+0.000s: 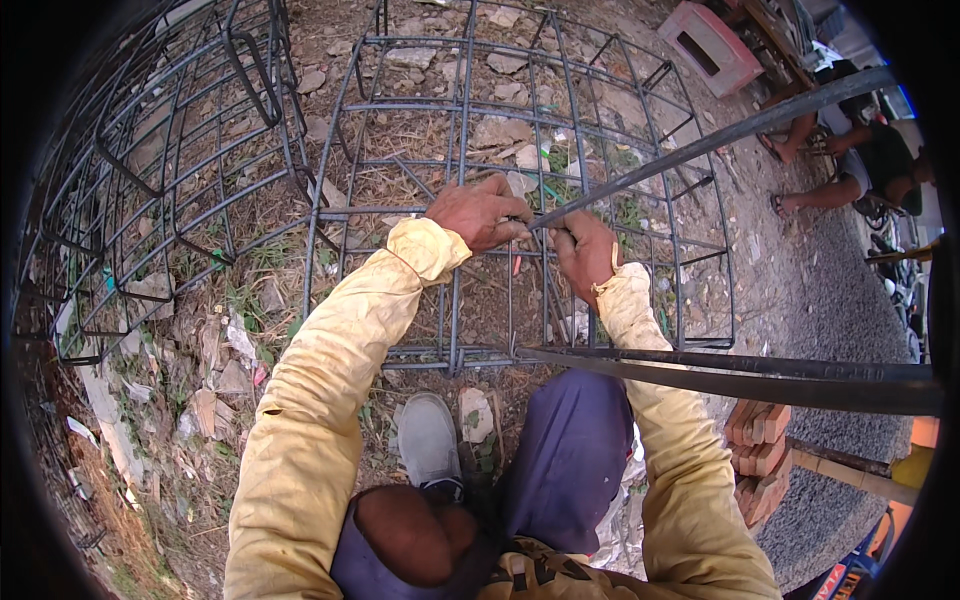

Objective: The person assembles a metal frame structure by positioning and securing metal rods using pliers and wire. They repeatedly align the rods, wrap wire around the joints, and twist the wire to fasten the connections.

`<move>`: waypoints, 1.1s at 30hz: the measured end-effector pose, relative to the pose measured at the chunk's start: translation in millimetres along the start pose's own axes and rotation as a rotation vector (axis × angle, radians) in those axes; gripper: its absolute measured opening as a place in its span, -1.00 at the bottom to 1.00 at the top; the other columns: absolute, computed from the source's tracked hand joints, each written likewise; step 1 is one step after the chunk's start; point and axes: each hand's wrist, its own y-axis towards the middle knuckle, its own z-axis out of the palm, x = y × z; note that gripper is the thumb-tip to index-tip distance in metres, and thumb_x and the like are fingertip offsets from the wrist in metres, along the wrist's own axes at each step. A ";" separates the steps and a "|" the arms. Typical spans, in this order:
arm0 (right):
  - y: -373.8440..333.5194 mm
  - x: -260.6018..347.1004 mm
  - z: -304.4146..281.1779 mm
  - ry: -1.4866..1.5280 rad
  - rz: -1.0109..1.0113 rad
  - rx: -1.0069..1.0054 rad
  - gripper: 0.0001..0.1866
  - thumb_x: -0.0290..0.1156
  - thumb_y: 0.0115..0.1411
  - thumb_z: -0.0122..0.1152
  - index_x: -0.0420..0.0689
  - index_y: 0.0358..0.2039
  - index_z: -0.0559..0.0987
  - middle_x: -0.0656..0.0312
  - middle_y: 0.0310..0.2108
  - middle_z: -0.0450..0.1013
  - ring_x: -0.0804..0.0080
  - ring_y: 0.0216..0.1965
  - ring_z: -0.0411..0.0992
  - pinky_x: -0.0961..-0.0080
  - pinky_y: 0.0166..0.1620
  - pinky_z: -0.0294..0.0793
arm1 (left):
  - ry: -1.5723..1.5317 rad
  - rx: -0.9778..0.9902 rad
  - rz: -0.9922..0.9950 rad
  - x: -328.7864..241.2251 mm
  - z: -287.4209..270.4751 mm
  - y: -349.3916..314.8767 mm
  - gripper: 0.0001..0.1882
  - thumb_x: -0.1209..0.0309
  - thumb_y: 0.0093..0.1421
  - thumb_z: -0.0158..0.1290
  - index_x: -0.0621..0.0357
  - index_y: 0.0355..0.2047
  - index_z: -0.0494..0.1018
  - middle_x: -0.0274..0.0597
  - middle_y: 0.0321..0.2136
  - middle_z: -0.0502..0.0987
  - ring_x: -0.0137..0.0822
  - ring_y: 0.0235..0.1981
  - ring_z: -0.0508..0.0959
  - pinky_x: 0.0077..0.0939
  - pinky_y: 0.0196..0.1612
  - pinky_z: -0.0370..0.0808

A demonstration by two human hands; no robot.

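Note:
A rebar cage [462,130] of tied steel bars lies on the ground before me. My left hand [482,213] is closed at a crossing of the bars, its fingertips pinched together. Close beside it, my right hand [586,256] has its fingers curled in against the same spot. A long rebar rod [720,143] slants down from the upper right and reaches the gap between my hands. Whatever is pinched in the fingers is too small or hidden to make out. Two dark long bars [760,372] cross over my right forearm and meet the cage's near edge.
A second rebar cage [190,150] stands at the left. Stacked red bricks [760,455] sit at the right, beside a grey gravel heap [840,330]. A pinkish block [708,48] lies at the far right, near a seated person [850,165]. Rubble and dry grass cover the ground.

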 end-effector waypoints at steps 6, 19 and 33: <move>-7.1 8.1 7.3 -0.076 -0.008 -0.050 -0.79 -0.61 0.13 0.10 -0.19 -0.20 0.56 -0.08 -0.27 0.45 -0.11 -0.24 0.47 0.17 -0.17 0.46 | 0.045 -0.079 0.019 5.3 5.7 -1.8 -0.68 -0.05 0.19 0.09 -0.35 -0.11 0.56 -0.26 -0.18 0.44 -0.13 -0.10 0.52 -0.01 -0.05 0.30; -19.0 6.0 9.1 -0.146 -0.024 0.069 -0.82 -0.56 0.16 0.13 -0.18 -0.21 0.58 -0.02 -0.32 0.48 0.06 -0.28 0.50 0.32 -0.21 0.47 | 0.052 -0.152 0.063 7.6 10.7 -6.3 -0.71 0.01 0.18 0.10 -0.31 -0.13 0.57 -0.35 -0.14 0.45 -0.20 -0.12 0.53 -0.04 -0.06 0.31; -17.0 2.8 6.3 0.350 0.337 0.191 -0.87 -0.48 0.16 0.21 -0.24 -0.29 0.57 0.22 -0.43 0.46 0.47 -0.36 0.41 0.45 -0.24 0.41 | 0.075 -0.090 0.014 2.9 6.1 -7.1 -0.70 0.00 0.20 0.08 -0.38 -0.09 0.55 -0.32 -0.12 0.45 -0.18 -0.11 0.53 -0.08 -0.10 0.31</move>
